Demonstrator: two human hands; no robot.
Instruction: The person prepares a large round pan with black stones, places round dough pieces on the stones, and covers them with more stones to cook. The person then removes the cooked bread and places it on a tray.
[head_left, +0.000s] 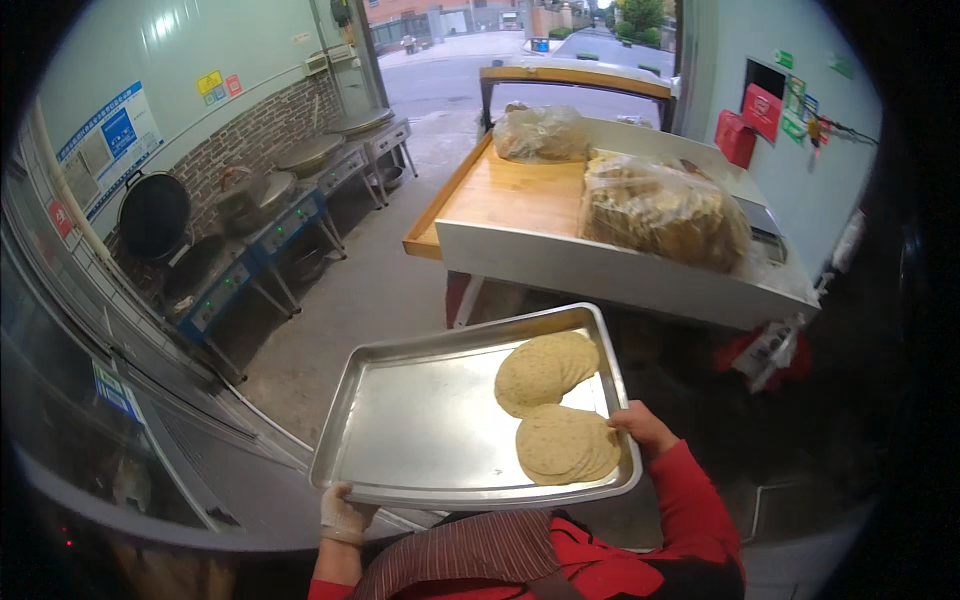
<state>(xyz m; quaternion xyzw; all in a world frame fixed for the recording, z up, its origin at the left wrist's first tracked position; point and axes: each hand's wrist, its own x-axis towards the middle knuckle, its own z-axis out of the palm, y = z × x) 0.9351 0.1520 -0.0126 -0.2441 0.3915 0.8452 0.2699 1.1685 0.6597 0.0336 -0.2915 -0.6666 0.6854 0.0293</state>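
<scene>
A shallow rectangular metal tray (420, 420) is held in front of my body, its long side across me. My left hand (346, 516), which wears a pale fingerless covering, grips the tray at its near left corner. On the opposite short side my right hand (646, 429) clasps the rim, thumb over the edge. Two overlapping stacks of thin round flatbreads lie at the tray's right end: a farther stack (536, 375) fanned towards the back right, and a nearer stack (559, 446) beside my right thumb. Bare metal shows across the left part.
Beyond the tray stands a table with a wooden top (525, 191) and white side board (510, 251). It bears a large plastic-wrapped pile (660, 210) and a smaller plastic bag (541, 133). Along the left brick wall run several round electric griddles (309, 154), one with its black lid (154, 214) raised.
</scene>
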